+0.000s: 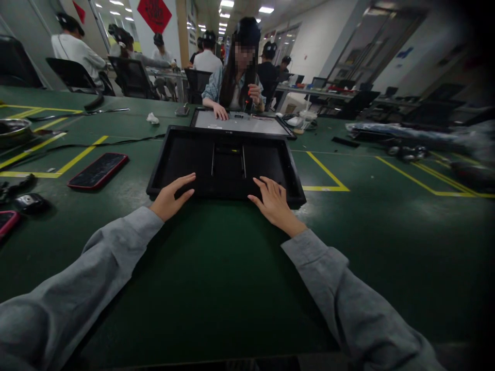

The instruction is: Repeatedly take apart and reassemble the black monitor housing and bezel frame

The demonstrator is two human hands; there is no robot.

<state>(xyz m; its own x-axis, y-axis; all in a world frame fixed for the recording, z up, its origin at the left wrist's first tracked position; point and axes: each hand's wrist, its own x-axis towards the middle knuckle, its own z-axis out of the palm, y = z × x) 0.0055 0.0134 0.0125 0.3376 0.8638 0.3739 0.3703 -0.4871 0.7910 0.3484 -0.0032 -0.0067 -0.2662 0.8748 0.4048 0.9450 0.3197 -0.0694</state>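
Note:
A black rectangular casing [181, 154], looking like the rear cover of a monitor, lies on the green table in front of me. Its rim is raised, and a recessed frame sits in its middle. Over its near left edge is my left hand [172, 198], fingers stretched out and thumb apart. My right hand [274, 203] is at the near right edge, its fingers spread and slightly bent. Both hands are open, close to or touching the rim; exact contact is hard to tell. Neither one grips the casing.
Across the table a person works on a flat panel [251, 124], holding a red-handled tool [248, 98]. To my left lie a red-edged phone [98, 171], a mouse [31, 203] and a metal bowl [15, 131]. Plastic-wrapped parts [406, 131] lie at the right; yellow tape [328, 172] marks the table.

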